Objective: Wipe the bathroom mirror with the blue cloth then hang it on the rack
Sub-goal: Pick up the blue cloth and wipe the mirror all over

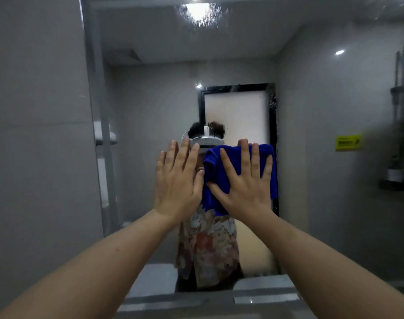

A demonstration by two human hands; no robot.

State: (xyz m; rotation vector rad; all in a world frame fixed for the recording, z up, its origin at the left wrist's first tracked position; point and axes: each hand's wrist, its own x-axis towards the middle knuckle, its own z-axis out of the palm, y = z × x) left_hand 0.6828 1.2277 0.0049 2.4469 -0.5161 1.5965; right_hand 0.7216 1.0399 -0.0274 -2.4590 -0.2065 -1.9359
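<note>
The bathroom mirror point(311, 157) fills most of the head view, with water spots near its top. My right hand point(244, 183) lies flat with spread, straight fingers on the blue cloth point(216, 171) and presses it against the glass at the centre. My left hand point(176, 180) is raised just left of the cloth with straight fingers, palm toward the mirror. I cannot tell whether it touches the glass. The cloth hangs down below my right palm. In the mirror I see a reflected person in a patterned shirt behind my hands.
A grey tiled wall point(35, 134) stands left of the mirror's edge point(90, 111). The mirror reflects a dark-framed door point(237, 111), a yellow sticker point(348, 142), a shower fitting with shelves point(401, 134) at right and a rack with white towels point(105, 137) at left. A counter edge point(196, 305) lies below.
</note>
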